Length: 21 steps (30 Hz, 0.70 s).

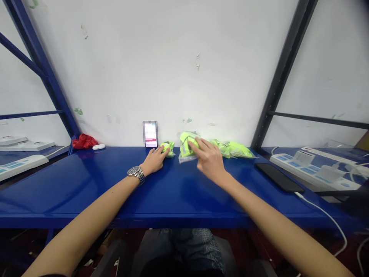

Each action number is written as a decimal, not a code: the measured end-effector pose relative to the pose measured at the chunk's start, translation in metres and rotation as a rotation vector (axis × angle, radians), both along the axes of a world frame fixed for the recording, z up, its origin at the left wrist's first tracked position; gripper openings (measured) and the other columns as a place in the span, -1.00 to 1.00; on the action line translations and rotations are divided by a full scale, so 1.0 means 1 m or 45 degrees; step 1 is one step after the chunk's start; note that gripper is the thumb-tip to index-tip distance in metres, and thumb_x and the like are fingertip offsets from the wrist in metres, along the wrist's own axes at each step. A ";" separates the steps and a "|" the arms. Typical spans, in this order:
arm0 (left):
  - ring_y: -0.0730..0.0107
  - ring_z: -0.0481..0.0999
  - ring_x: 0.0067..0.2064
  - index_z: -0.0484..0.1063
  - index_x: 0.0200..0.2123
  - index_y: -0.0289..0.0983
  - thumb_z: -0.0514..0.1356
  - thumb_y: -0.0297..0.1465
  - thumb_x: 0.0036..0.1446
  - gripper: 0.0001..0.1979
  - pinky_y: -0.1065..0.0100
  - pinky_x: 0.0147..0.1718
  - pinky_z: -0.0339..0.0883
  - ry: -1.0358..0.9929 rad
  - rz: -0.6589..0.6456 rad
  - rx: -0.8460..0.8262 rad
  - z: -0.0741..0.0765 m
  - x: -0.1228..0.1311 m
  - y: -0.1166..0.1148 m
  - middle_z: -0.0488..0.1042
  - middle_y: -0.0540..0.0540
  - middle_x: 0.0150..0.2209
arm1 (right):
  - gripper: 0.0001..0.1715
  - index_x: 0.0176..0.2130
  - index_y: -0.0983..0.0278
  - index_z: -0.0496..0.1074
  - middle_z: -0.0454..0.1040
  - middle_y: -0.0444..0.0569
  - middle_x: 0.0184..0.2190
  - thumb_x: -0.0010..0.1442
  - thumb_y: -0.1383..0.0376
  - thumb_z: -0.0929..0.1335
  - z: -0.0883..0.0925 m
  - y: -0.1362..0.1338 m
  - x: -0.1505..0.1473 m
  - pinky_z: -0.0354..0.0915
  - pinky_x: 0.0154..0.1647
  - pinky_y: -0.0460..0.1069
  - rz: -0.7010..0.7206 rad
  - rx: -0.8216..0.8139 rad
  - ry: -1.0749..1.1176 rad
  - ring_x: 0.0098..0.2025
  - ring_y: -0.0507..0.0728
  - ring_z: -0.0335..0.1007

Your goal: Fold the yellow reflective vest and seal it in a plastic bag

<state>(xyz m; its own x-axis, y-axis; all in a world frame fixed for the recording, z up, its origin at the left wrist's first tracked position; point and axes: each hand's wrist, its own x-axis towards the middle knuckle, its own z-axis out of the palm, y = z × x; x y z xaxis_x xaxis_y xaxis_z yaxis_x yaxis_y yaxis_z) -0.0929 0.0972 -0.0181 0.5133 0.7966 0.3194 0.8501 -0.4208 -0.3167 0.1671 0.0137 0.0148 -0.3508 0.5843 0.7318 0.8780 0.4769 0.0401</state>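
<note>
My right hand [210, 158] grips a bagged neon-yellow reflective vest [186, 143], folded small with grey strips, in clear plastic. It is lifted slightly off the blue table [173, 192] and a little blurred. To its left, my left hand [154, 159], with a metal watch on the wrist, has its fingers on a smaller-looking bagged vest [170, 149] lying by the wall. Several more bagged yellow vests [238, 149] lie along the wall beyond my right hand, which partly hides them.
A phone [150, 134] with a lit screen leans on the wall. Red crumpled cloth [85, 141] and a white case [98, 147] lie at the back left. At right are a black phone [278, 177] on a white cable and a power strip [314, 171]. Posts flank the table.
</note>
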 end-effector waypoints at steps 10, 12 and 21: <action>0.00 -0.09 0.42 -0.16 0.40 -0.22 0.03 -0.59 0.07 -0.17 -0.12 0.28 -0.07 -0.149 0.085 -0.145 0.004 0.007 0.017 -0.10 -0.31 0.42 | -0.19 0.38 0.16 0.03 0.04 0.25 0.38 0.22 0.26 0.31 -0.033 -0.032 0.004 0.17 0.19 0.33 0.121 -0.447 -0.287 0.38 0.44 -0.03; 0.00 -0.05 0.41 -0.12 0.39 -0.27 0.01 -0.61 0.10 -0.22 -0.07 0.28 -0.06 -0.221 0.018 0.030 0.006 0.013 0.009 -0.05 -0.36 0.39 | -0.15 0.37 0.17 0.07 0.04 0.24 0.38 0.17 0.19 0.35 -0.032 -0.033 0.012 0.13 0.23 0.32 0.190 -0.460 -0.160 0.38 0.42 -0.01; 0.26 0.37 -0.32 0.34 -0.28 -0.33 -0.10 -0.32 0.37 -0.70 0.24 -0.29 0.27 -0.067 -0.716 0.323 0.027 0.079 -0.080 0.38 -0.16 -0.34 | -0.64 -0.59 0.22 0.27 0.40 -0.08 -0.62 0.21 0.21 0.29 -0.039 -0.047 0.032 0.23 -0.40 -0.01 0.127 -0.027 0.588 -0.51 0.10 0.34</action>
<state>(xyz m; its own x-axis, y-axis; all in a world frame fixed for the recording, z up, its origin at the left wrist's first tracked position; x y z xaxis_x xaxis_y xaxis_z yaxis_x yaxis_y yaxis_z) -0.0142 0.0168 0.0090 0.8108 0.3049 0.4996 0.5374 -0.7260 -0.4291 0.1996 -0.0332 -0.0240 -0.0465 0.5808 0.8127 0.7515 0.5563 -0.3546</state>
